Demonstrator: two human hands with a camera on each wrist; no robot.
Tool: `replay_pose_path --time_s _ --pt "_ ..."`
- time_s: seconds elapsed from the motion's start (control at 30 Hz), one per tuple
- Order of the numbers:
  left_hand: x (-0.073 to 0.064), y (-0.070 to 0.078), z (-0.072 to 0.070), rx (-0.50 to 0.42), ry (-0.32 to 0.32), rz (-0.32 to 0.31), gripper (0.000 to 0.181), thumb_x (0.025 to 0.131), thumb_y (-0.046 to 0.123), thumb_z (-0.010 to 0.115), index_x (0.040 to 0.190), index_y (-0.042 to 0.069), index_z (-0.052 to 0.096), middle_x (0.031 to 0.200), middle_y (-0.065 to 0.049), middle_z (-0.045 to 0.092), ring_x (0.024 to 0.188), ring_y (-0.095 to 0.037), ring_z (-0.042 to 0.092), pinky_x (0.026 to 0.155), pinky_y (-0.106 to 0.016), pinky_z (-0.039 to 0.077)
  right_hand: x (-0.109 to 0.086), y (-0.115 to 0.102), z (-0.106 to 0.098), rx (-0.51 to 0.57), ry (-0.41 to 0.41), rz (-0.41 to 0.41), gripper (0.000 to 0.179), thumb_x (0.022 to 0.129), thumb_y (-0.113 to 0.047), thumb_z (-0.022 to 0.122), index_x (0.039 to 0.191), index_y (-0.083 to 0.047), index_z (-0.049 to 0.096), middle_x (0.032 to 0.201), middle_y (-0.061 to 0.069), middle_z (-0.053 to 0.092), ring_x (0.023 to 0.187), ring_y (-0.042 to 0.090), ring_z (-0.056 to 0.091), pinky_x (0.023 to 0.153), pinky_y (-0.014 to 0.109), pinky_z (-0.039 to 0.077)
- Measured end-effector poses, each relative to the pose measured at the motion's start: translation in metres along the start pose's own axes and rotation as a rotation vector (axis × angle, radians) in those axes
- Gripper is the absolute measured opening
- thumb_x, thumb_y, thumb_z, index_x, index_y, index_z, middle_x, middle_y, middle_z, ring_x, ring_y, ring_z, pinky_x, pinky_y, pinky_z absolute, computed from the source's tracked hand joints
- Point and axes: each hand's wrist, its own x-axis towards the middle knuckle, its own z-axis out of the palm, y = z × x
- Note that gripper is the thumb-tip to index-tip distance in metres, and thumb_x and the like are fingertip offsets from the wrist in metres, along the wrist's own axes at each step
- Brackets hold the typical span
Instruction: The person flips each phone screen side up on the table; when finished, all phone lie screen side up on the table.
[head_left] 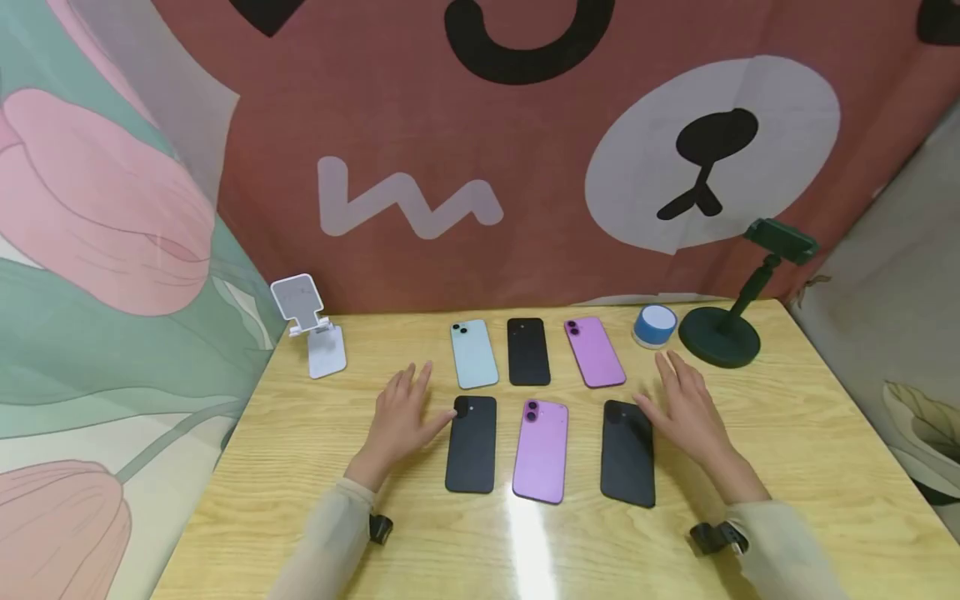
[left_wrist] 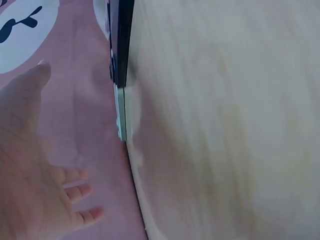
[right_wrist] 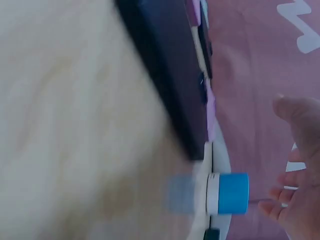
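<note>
At the far left of the table (head_left: 240, 508), a white folding stand (head_left: 327, 352) stands upright, its plate tilted back. It is well apart from the hands.

The left hand (head_left: 397, 419) is spread and holds nothing. Its thumb tip overlaps the upper left edge of the front-left black phone (head_left: 471, 450) in the head view; the left wrist view shows the thumb raised off it. Risk: a low sideways sweep of this thumb could catch the edge and skew the phone.

Behind it lies the light-blue phone (head_left: 476, 360), slightly angled; next come the rear black phone (head_left: 528, 358) and, nearer the person, the front purple phone (head_left: 541, 454). All six phones lie flat, camera side up. Risk: the gap between the rows is narrow — a phone pushed forward could strike one behind it and scuff its lens or casing.

The rear purple phone (head_left: 596, 354) lies tilted. In front is the front-right black phone (head_left: 627, 458). The right hand (head_left: 692, 417) is spread and holds nothing; its thumb hangs over the upper right edge of that phone. Risk: a one-sided thumb press could slide the phone on the smooth surface.

The right fingertips point toward a blue-and-white cylinder (head_left: 655, 327), which stands just beside a dark green stand (head_left: 720, 337). Risk: a careless forward reach could knock the cylinder into the stand's base.
</note>
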Motion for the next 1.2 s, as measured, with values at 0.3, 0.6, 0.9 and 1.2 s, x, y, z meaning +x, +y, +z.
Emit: replay_pose_path --time_s 0.3,0.6,0.9,1.2 --pt "0.01 0.015 0.011 -0.282 0.065 -0.07 0.079 0.086 0.042 0.066 0.145 0.001 0.033 0.126 -0.018 0.052 0.12 -0.034 0.043 0.099 -0.048 0.038 0.04 -0.026 0.024 0.334 0.095 -0.052 0.064 0.081 -0.002 0.07 0.136 0.008 0.039 0.126 0.028 0.047 0.101 0.041 0.054 0.075 0.052 0.048" --pt "0.038 0.021 0.022 -0.465 0.032 -0.135 0.065 0.085 0.02 0.071 0.137 -0.004 0.043 0.117 -0.019 0.056 0.102 -0.031 0.054 0.088 -0.044 0.046 0.09 -0.061 0.06 0.574 -0.055 -0.012 0.057 0.085 0.001 0.065 0.136 0.008 0.041 0.126 0.027 0.052 0.101 0.038 0.058 0.081 0.047 0.05" --pt "0.061 0.017 0.03 -0.463 -0.025 -0.172 0.062 0.083 0.022 0.074 0.132 -0.006 0.049 0.129 -0.024 0.053 0.115 -0.036 0.053 0.097 -0.046 0.042 0.139 -0.089 0.087 0.668 -0.283 0.01 0.051 0.093 -0.004 0.057 0.14 0.004 0.039 0.133 0.025 0.049 0.108 0.036 0.055 0.089 0.048 0.045" --pt "0.076 0.01 0.038 -0.414 -0.078 -0.149 0.054 0.081 0.024 0.075 0.119 -0.009 0.058 0.123 -0.024 0.057 0.116 -0.036 0.051 0.098 -0.045 0.04 0.175 -0.108 0.122 0.665 -0.476 0.06 0.051 0.097 -0.007 0.05 0.145 -0.002 0.034 0.142 0.015 0.043 0.119 0.032 0.048 0.094 0.046 0.044"
